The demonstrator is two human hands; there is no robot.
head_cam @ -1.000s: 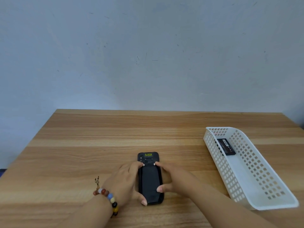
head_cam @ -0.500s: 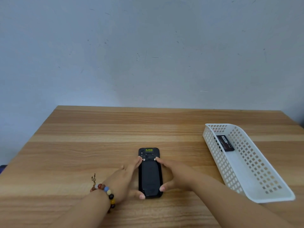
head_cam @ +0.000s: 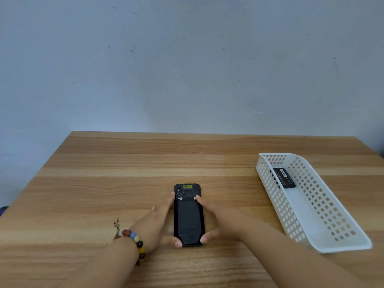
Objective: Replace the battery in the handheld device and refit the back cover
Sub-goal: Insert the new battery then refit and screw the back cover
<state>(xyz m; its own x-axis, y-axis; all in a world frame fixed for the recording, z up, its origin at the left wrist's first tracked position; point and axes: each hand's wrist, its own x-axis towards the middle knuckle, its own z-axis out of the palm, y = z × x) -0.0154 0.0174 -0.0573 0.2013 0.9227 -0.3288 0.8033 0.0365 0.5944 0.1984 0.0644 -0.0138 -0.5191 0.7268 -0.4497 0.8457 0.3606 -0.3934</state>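
Both hands bracket the handheld device (head_cam: 189, 215), lying face down mid-tabletop (head_cam: 104, 183): left hand (head_cam: 158, 223) clamped on its 9 o'clock edge, right hand (head_cam: 216, 217) on its 3 o'clock edge. Its back cover (head_cam: 189, 219) appears seated. One battery (head_cam: 283, 178) lies in the white basket (head_cam: 311, 225) at 2 o'clock; whether the swap is done is unclear.
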